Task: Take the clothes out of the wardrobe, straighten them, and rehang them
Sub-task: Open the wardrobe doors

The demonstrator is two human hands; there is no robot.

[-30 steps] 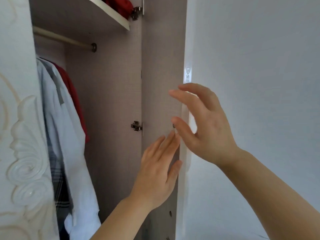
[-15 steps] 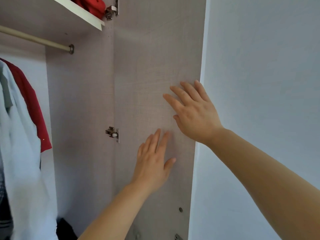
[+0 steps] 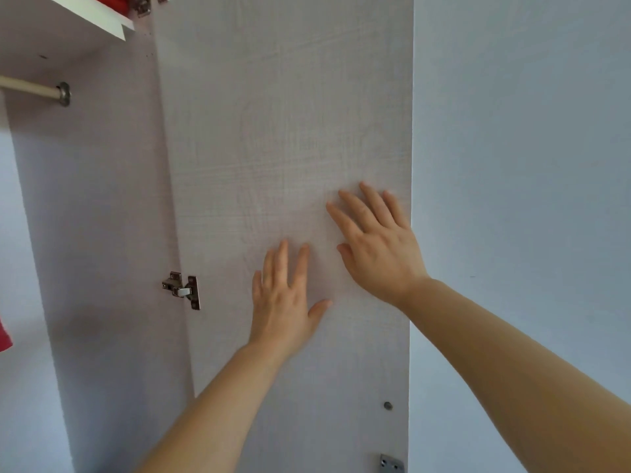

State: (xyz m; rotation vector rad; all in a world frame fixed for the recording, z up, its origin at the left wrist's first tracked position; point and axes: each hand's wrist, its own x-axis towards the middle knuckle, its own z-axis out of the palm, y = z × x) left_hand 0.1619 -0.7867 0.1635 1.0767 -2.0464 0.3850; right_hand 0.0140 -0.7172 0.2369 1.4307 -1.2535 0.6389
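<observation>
Since the earlier frames the wardrobe door (image 3: pixel 290 114) has been swung further open toward the wall, both hands have been laid flat on its inner face, and the white hanging clothes have been carried out of view to the left.

At the left edge only a scrap of a red garment (image 3: pixel 4 336) is seen, below the rail (image 3: pixel 30 90), which runs left to right and ends at the side panel (image 3: pixel 102 233). From so small a piece its long axis cannot be told; it is judged to hang downward. Above, a little more red cloth (image 3: pixel 119 0) is seen on the shelf (image 3: pixel 102 22).

Right of the hinge (image 3: pixel 181 290), the left hand (image 3: pixel 283 298) is pressed on the upright door, fingers straight, its grip apart and nothing held. Just to the right and higher, the right hand (image 3: pixel 379 247) is laid likewise near the door's free edge, grip apart. Beyond the door a pale wall (image 3: pixel 529 165) is seen.

The step in hand is judged to be the opening of the wardrobe; no garment has yet been taken. For the next move, the hands would have to be brought left to the rail and a garment lifted off it.
</observation>
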